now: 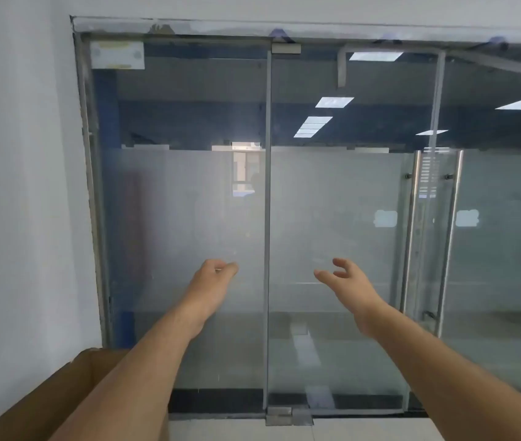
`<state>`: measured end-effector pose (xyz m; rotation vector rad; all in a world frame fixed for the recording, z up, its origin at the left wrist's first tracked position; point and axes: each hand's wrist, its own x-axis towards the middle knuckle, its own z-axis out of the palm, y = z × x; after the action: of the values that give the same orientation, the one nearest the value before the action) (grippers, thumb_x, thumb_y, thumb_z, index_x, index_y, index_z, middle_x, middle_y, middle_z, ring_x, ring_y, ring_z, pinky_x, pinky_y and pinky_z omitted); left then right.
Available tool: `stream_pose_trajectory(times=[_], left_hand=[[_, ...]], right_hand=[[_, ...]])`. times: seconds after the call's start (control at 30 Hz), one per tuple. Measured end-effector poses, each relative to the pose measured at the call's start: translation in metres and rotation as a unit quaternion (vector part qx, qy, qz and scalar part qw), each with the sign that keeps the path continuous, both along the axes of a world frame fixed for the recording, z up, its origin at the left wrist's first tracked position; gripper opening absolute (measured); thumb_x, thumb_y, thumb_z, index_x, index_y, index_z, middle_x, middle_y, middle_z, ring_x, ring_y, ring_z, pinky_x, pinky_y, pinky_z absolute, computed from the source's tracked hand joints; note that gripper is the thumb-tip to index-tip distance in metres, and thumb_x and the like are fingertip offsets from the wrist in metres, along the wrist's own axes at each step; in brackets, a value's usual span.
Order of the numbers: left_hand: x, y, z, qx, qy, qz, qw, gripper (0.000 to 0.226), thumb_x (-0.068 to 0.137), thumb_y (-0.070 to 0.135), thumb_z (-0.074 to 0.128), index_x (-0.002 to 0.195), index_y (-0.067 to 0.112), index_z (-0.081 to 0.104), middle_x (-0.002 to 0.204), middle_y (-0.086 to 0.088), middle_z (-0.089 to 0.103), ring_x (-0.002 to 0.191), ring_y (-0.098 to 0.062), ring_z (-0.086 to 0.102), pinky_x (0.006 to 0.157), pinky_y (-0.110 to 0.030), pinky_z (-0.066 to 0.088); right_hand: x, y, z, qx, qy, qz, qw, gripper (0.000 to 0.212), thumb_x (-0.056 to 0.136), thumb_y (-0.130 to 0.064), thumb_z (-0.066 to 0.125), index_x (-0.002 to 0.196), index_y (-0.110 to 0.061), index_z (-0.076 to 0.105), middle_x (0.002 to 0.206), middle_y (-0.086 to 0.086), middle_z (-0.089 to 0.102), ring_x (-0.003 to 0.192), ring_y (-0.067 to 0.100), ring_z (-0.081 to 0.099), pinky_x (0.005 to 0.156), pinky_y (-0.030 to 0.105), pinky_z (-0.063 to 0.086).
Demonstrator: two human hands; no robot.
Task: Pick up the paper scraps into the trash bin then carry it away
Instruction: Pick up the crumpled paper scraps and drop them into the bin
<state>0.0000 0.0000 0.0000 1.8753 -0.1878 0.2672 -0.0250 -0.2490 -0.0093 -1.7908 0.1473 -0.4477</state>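
Note:
No paper scraps and no trash bin are in view. Both my arms reach forward at chest height toward a frosted glass wall. My left hand is loosely curled, thumb and fingers nearly touching, with nothing visible in it. My right hand is open, fingers spread and slightly bent, and it holds nothing. Neither hand touches the glass.
A glass partition fills the view, with a glass door and its long steel pull handles at the right. A white wall stands at the left. An open cardboard box sits at the lower left under my left forearm. Pale floor tiles lie below.

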Motion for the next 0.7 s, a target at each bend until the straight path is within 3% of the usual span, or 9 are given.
stream_pose_trajectory(times=[0.27, 0.57, 0.7], left_hand=[[0.05, -0.037, 0.001, 0.017, 0.023, 0.018, 0.999, 0.047, 0.094, 0.044, 0.049, 0.13, 0.015, 0.051, 0.132, -0.005, 0.055, 0.121, -0.024, 0.053, 0.109, -0.047, 0.042], [0.093, -0.065, -0.005, 0.024, 0.029, 0.037, 0.999, 0.054, 0.093, 0.048, 0.049, 0.136, 0.016, 0.047, 0.138, -0.004, 0.053, 0.123, -0.023, 0.052, 0.108, -0.046, 0.042], [0.11, -0.066, -0.006, 0.028, 0.025, 0.039, 0.999, 0.053, 0.094, 0.046, 0.048, 0.138, 0.015, 0.046, 0.138, -0.004, 0.052, 0.123, -0.022, 0.052, 0.108, -0.044, 0.042]], right_hand=[[0.055, -0.035, 0.0, 0.022, 0.0, 0.028, 0.999, 0.071, 0.085, -0.037, 0.067, 0.147, -0.021, 0.036, 0.149, 0.011, 0.041, 0.13, 0.027, 0.046, 0.092, 0.034, 0.034], [0.112, -0.07, 0.003, 0.035, 0.001, 0.039, 0.999, 0.069, 0.086, -0.04, 0.066, 0.146, -0.022, 0.036, 0.147, 0.008, 0.043, 0.117, 0.023, 0.048, 0.09, 0.035, 0.034], [0.13, -0.068, -0.004, 0.033, 0.007, 0.047, 0.998, 0.07, 0.086, -0.039, 0.066, 0.146, -0.022, 0.036, 0.147, 0.009, 0.043, 0.126, 0.026, 0.047, 0.09, 0.036, 0.034]])
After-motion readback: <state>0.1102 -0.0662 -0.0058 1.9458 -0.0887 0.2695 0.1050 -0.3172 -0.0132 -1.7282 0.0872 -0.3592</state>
